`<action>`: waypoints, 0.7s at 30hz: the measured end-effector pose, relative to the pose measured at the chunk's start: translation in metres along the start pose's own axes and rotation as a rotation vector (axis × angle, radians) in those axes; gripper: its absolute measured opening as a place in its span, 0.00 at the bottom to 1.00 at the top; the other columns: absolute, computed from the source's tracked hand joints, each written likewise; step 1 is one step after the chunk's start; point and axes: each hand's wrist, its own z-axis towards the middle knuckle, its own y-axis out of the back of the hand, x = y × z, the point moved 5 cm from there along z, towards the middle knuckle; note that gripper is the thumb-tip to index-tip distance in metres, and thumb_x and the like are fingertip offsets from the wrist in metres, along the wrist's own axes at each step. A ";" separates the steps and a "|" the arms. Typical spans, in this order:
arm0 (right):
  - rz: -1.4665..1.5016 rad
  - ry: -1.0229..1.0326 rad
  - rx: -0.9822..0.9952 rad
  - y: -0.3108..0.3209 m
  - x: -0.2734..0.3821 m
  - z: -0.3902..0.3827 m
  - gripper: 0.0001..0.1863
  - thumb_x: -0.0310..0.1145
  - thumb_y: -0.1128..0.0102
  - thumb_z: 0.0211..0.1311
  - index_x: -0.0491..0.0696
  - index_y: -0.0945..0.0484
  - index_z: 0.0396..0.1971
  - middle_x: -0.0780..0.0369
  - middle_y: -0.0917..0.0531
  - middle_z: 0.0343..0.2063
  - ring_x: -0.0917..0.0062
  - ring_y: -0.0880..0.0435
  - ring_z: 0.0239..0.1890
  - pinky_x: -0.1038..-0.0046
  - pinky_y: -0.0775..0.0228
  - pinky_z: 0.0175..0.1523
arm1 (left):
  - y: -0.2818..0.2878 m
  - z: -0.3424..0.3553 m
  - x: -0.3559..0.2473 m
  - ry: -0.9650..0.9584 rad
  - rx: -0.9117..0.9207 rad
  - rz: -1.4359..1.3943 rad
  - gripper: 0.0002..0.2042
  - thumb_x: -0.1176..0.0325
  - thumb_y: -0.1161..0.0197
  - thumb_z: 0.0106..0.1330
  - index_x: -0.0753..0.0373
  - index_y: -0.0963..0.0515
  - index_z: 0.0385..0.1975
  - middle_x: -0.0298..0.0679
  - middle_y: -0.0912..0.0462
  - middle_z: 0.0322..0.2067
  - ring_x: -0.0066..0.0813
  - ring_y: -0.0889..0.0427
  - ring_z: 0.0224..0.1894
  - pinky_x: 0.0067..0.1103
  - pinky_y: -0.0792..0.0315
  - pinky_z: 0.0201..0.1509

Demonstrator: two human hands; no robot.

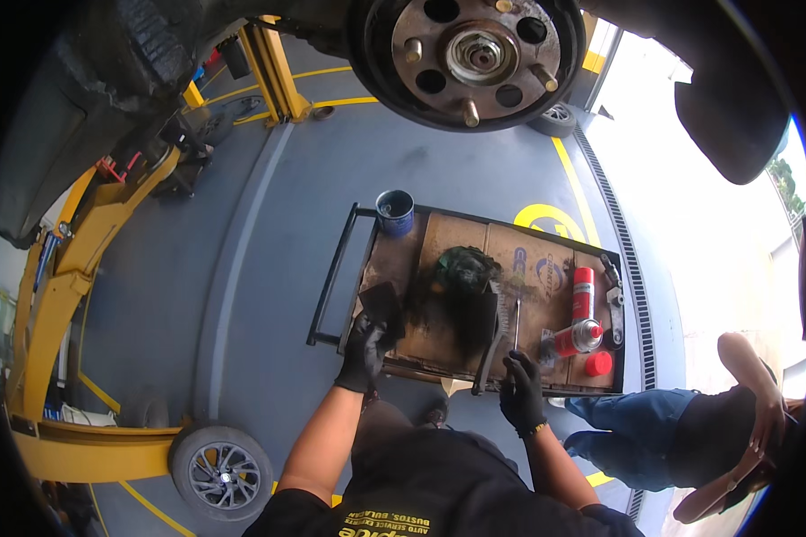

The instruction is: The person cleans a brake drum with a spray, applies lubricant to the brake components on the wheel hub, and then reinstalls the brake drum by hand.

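Black gloves cover both hands, held over the near edge of a cart [457,234] topped with stained cardboard. My left hand [364,352] is closed on a dark flat squarish piece [381,304]; its exact kind does not show. In my right hand [521,390] is a tool with a thin metal shaft [518,315], like a screwdriver, pointing away from me. Just left of that shaft lies a wire brush [488,351] with a dark handle. Beyond the brush sits a crumpled dark rag [466,268].
On the cart are a blue can [395,215], red spray cans [583,291], a red cap [598,362] and a metal part [613,295]. A wheel hub [481,55] hangs overhead. A yellow lift arm [58,313], a wheel [220,473] and another person [690,438] are nearby.
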 end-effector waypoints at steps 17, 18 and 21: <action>0.130 0.108 -0.125 -0.104 0.099 0.116 0.19 0.22 0.38 0.61 0.47 0.17 0.54 0.54 0.18 0.51 0.57 0.19 0.55 0.60 0.28 0.62 | 0.073 -0.181 0.135 -0.167 0.117 1.132 0.25 0.51 0.43 0.76 0.64 0.23 0.62 0.55 0.16 0.52 0.55 0.18 0.54 0.40 0.26 0.61; 0.062 0.111 -0.022 -0.121 0.087 0.105 0.21 0.23 0.36 0.60 0.48 0.17 0.55 0.54 0.18 0.53 0.55 0.20 0.58 0.58 0.30 0.65 | 0.097 -0.205 0.143 0.051 0.164 1.136 0.24 0.51 0.43 0.75 0.63 0.22 0.60 0.55 0.16 0.51 0.55 0.17 0.54 0.41 0.26 0.60; 0.189 0.058 -0.252 -0.138 0.034 0.079 0.23 0.27 0.34 0.60 0.49 0.19 0.58 0.53 0.20 0.56 0.56 0.21 0.60 0.58 0.29 0.64 | 0.212 -0.282 0.249 0.304 0.057 1.253 0.21 0.51 0.43 0.73 0.61 0.19 0.52 0.56 0.15 0.48 0.55 0.16 0.52 0.44 0.24 0.59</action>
